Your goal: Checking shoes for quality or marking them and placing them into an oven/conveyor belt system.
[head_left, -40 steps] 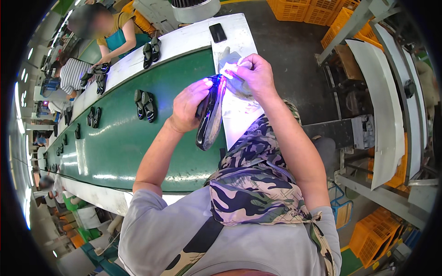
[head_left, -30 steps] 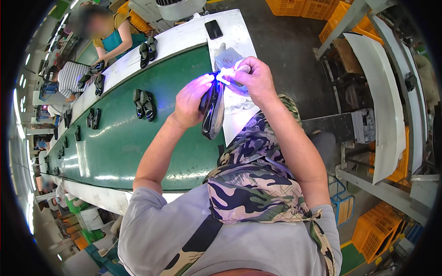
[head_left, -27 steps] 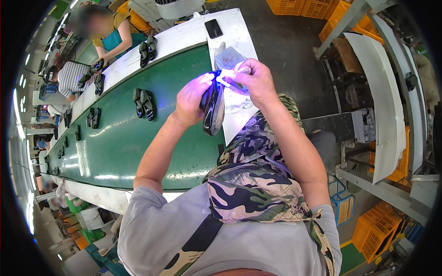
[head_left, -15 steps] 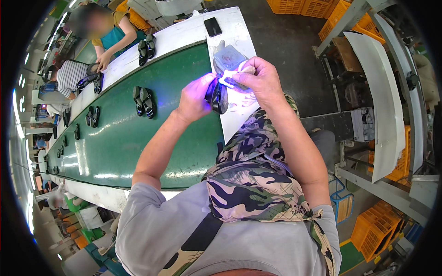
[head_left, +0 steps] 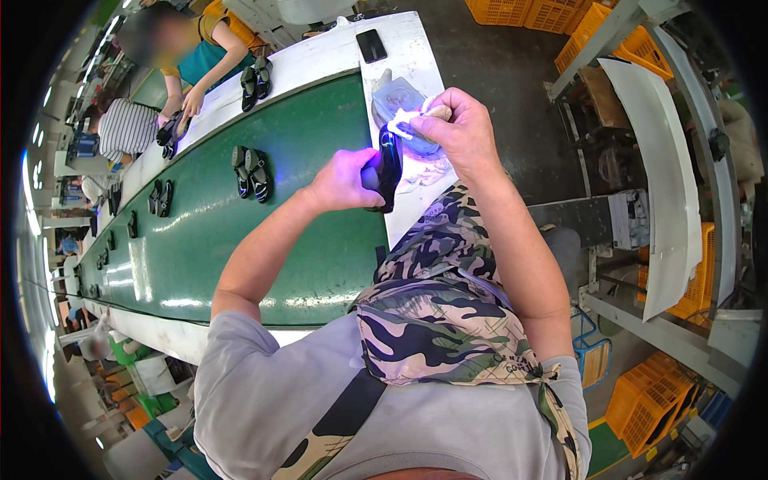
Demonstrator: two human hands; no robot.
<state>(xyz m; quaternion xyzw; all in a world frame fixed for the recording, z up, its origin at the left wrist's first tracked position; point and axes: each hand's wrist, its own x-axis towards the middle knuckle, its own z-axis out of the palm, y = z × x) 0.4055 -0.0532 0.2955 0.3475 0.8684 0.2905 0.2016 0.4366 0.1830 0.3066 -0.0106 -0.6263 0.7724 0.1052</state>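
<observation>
My left hand (head_left: 349, 181) is closed round a glossy black shoe (head_left: 390, 166), held upright over the right end of the green belt. Its fingers wrap the shoe's left side. Pinched in my right hand (head_left: 462, 128) is a white cloth (head_left: 402, 123), which touches or nearly touches the shoe's upper end. A bluish-violet light falls on the cloth, the shoe and my left fingers. Just behind the cloth stands a translucent plastic container (head_left: 397, 94) on the white table edge. Whether the cloth presses on the shoe, I cannot tell.
Pairs of dark sandals (head_left: 252, 174) lie along the green conveyor belt (head_left: 312, 128). Another pair (head_left: 256, 83) and a black phone (head_left: 370, 46) rest on the white border (head_left: 412, 48). Across the belt a co-worker (head_left: 204, 60) handles footwear. Orange crates (head_left: 652, 392) stand at right.
My left hand has shifted down and slightly left, turning the shoe more upright. My right hand stays near the same place with the cloth. The co-worker's hands have moved on the footwear.
</observation>
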